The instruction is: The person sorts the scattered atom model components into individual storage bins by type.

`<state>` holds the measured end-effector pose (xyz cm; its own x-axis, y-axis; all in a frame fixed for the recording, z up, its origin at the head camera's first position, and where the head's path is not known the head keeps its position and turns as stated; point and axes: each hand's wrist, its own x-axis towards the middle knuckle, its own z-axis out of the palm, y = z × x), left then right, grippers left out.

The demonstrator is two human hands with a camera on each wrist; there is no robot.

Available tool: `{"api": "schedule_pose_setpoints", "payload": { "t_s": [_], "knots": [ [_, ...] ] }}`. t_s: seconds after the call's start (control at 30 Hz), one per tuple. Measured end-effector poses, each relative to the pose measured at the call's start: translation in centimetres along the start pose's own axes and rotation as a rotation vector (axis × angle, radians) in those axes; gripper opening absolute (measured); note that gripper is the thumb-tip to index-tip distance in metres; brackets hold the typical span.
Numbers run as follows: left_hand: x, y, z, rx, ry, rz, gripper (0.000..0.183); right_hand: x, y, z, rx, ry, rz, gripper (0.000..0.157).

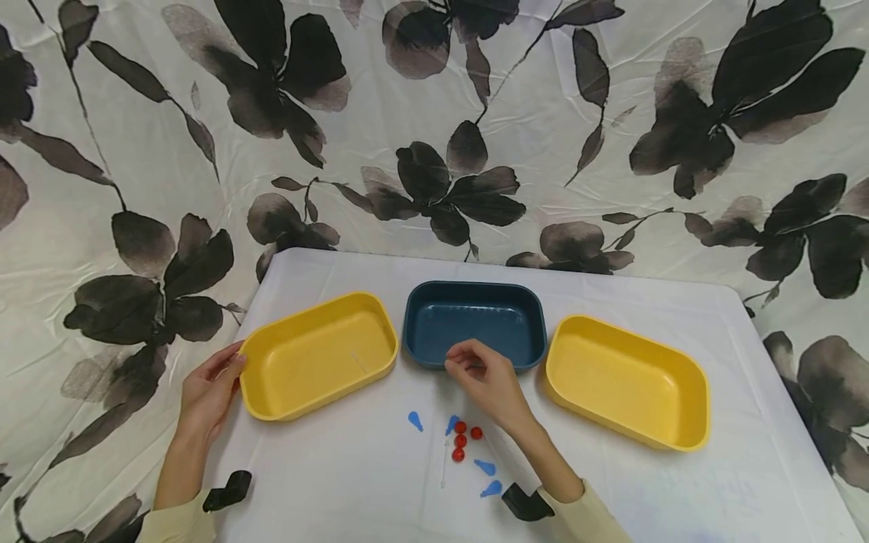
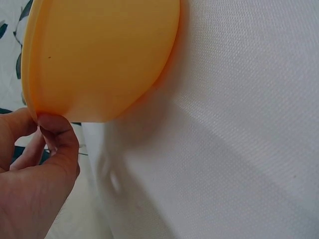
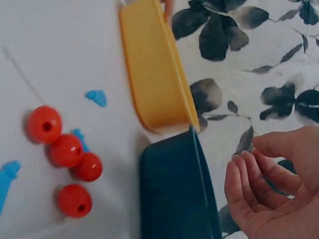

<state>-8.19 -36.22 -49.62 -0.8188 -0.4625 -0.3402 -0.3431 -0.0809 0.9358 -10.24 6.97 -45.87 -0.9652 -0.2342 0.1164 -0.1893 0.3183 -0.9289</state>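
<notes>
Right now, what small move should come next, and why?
Probably bring the right hand down to the white stick beside the red beads: the hand looks empty, and the left yellow bin already holds a similar stick.

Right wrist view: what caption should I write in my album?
A right hand near a deep dark-blue plastic tray, with four round red beads on white cloth.
</notes>
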Motion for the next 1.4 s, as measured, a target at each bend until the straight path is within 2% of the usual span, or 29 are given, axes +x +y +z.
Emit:
{"api": "schedule_pose_setpoints", "payload": {
  "t_s": [0.63,1.03,1.27,1.4],
  "knots": [
    [-0.4,-0.1,0.0,0.001,-0.001,-0.021,0.062,-3.7,2.8,-2.7,-0.061,0.052,0.06,0.015],
    [-0.3,-0.1,-0.1,-0.018,0.003,-0.014,0.062,-6.1,5.4,-3.3,-0.124,0.078,0.159,0.012],
    [-0.2,-0.1,-0.1,-0.001,0.002,-0.018,0.063,-7.2,6.3,-3.6,-0.146,0.051,0.238,0.013],
    [-0.2,-0.1,0.1,-0.008,0.003,-0.013,0.062,-7.7,6.6,-3.6,-0.171,0.03,0.241,0.015]
  ]
}}
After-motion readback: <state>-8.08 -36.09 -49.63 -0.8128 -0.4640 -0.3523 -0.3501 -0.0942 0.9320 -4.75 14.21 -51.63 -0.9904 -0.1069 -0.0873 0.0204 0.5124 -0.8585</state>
